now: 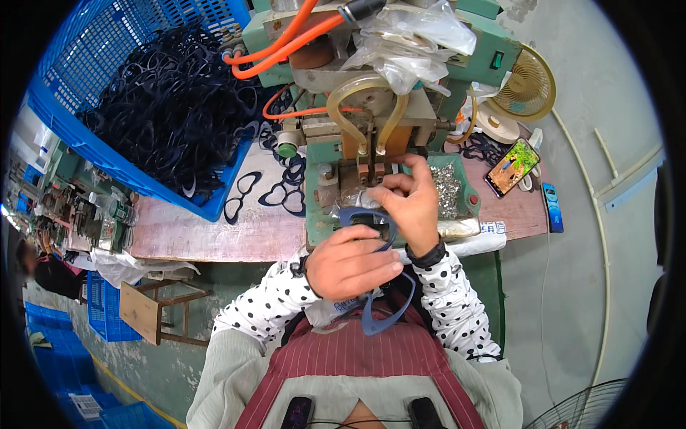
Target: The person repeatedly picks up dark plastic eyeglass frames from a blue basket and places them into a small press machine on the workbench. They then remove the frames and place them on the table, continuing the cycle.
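Left hand (351, 263) closed around a blue frame (369, 323), just below the press (414, 109).
The right hand (413, 204) curls at the press; whether it pinches anything, I can't tell. The frame looks light, thin and springy, probably easily bent; its rim seems the safest hold.

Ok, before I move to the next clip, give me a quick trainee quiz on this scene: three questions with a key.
1. Short answer: Which hand is wrapped around the blue frame?
2. True or false: The big blue basket at upper left is empty.
3. Fill in the blank: The small shiny metal pieces lie in a ____ tray.

Key:
1. The left hand.
2. False; the big blue basket is heaped with dark frames.
3. green
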The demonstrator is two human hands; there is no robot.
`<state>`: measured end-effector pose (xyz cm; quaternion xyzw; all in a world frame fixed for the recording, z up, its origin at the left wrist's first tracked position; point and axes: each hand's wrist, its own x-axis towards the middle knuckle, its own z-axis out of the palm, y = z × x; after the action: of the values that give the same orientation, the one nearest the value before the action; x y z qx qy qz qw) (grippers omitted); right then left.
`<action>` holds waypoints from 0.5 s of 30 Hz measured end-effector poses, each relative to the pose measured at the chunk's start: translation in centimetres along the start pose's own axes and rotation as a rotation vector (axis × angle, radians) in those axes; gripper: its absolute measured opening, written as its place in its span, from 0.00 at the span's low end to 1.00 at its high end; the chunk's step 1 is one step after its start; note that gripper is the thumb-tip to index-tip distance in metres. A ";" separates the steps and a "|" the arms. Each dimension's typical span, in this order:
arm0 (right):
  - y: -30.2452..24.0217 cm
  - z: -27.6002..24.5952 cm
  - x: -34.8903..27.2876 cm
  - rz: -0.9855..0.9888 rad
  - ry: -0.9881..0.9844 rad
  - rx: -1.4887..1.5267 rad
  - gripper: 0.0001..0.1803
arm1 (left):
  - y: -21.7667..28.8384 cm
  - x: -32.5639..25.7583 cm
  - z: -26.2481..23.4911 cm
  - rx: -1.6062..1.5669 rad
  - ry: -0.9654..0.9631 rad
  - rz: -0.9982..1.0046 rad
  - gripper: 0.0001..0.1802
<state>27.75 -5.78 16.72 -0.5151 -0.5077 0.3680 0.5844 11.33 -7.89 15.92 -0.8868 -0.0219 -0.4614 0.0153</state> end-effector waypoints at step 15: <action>10.4 -12.9 -0.4 -0.141 0.077 -1.073 0.14 | -2.2 -0.9 1.8 -0.129 -0.117 -0.005 0.26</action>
<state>41.21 -7.08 7.11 -0.7191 -0.6358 -0.0022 0.2805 12.18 -5.67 14.15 -0.9113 0.0046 -0.4093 -0.0444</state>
